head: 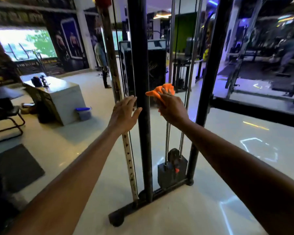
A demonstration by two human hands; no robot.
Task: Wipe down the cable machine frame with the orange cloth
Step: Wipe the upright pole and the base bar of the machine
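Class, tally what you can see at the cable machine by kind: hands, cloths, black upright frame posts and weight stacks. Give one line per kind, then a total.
Hands: 2, left hand and right hand
Cloths: 1, orange cloth
Black upright frame posts: 2, near post and far post
Weight stacks: 1, weight stack
Total: 6

glossy pale floor (227, 167), bright window (25, 42), grey counter (64, 99).

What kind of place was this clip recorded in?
Most likely a gym: a cable machine frame with a weight stack stands in front, and bodybuilder wall posters hang behind.
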